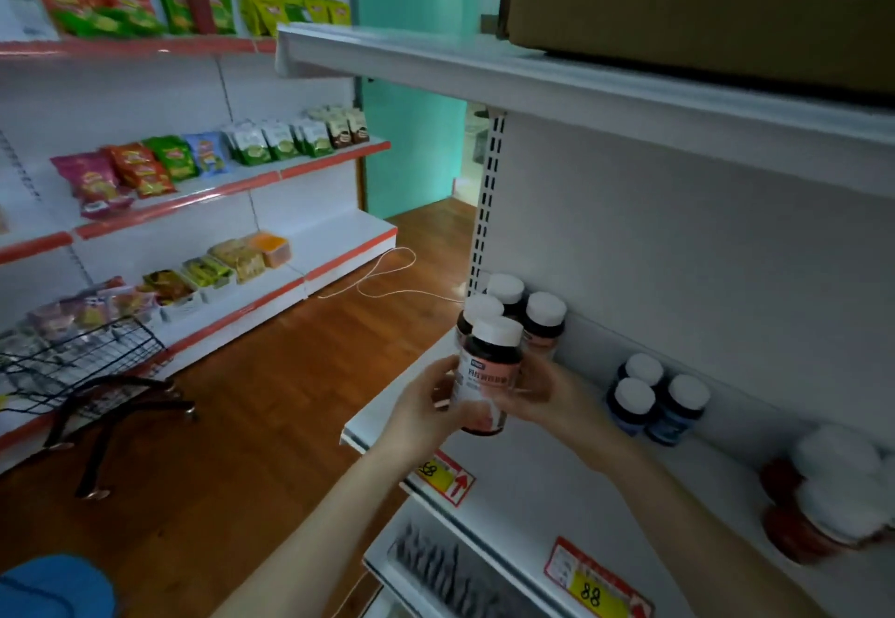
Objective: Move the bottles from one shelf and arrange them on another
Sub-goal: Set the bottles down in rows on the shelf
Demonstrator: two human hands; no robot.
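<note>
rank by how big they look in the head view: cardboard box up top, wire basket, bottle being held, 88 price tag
1. cardboard box
2. wire basket
3. held bottle and 88 price tag: look alike, unranked

"88" on yellow price tag; "360" on cardboard box

Bottles block ahead of the fingers; bare board to the right

The held bottle fills the gap between the left hand and right hand, both curled round it. Just beyond their fingertips a cluster of white-capped bottles stands tight in the shelf's back left corner, closing the way ahead. Right of the right fingers, bare shelf board runs to the blue-labelled bottles, with red bottles farther on. Above the fingers the space is open up to the upper shelf; left of the left fingers lies the open aisle floor.
</note>
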